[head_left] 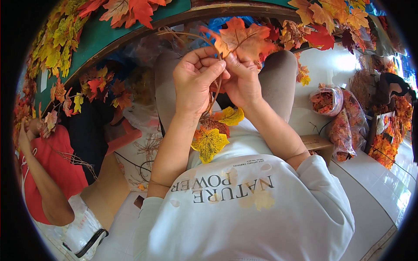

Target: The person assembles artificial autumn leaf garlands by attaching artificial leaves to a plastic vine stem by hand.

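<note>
Over my lap, both my hands are close together at an artificial maple garland. The fingers of my left hand (193, 80) are pinched on its thin brown stem (212, 104). Beside it, my right hand (244, 80) is closed at the base of an orange-red maple leaf (244, 40), thumb laid along the leaf's lower part. My fingers hide the exact joint between leaf and stem. Below my hands the stem hangs down to a speckled yellow leaf (210, 144) and another yellow-orange leaf (230, 116), which lie against my shirt.
A green table (172, 16) with a brown edge curves across the front, leaf garlands (54, 41) hanging over it. At left sits a co-worker in a red top (54, 167), hands at some leaves. Plastic bags of leaves (344, 126) and a cardboard box (317, 143) stand at right.
</note>
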`<action>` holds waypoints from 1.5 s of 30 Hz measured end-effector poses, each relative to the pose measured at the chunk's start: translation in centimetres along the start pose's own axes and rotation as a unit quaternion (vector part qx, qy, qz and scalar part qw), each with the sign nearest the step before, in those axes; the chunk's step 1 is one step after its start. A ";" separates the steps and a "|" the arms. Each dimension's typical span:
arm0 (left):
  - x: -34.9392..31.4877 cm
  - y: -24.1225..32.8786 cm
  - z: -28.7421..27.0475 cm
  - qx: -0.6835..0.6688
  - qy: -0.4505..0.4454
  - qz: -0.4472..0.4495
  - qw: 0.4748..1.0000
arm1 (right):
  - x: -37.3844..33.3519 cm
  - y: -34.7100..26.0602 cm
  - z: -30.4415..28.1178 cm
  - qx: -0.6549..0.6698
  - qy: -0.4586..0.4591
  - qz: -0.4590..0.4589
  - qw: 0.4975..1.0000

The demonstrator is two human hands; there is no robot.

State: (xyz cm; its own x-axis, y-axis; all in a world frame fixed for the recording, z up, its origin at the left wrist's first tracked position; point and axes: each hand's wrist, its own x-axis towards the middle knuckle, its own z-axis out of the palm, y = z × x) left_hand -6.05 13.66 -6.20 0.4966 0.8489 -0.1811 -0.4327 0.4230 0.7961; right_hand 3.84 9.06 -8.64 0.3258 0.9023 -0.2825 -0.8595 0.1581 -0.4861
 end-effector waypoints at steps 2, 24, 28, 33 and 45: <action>0.0 0.1 -0.3 -0.008 -0.009 0.008 1.000 | -0.7 0.2 0.3 -0.011 0.005 -0.006 1.000; 0.3 -0.1 -0.9 0.059 -0.028 -0.016 0.998 | 0.2 0.2 -1.5 0.088 -0.051 0.039 0.994; 0.1 -0.1 -0.6 0.057 -0.031 -0.020 0.998 | 0.2 0.1 -1.8 0.078 -0.063 0.042 0.994; 0.1 -0.2 -0.4 0.061 -0.031 -0.023 0.997 | 0.2 0.1 -2.2 0.048 -0.039 0.042 0.997; 0.2 -0.4 -1.0 0.049 -0.049 -0.020 0.997 | 0.1 -0.3 -0.8 -0.036 -0.008 -0.049 0.998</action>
State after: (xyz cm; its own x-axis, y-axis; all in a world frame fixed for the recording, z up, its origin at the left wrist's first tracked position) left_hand -6.57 14.00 -7.13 0.5859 0.7943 -0.1610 -0.3368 0.4193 0.8431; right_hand 4.46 8.76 -9.15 0.3990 0.8908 -0.2177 -0.7933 0.2163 -0.5691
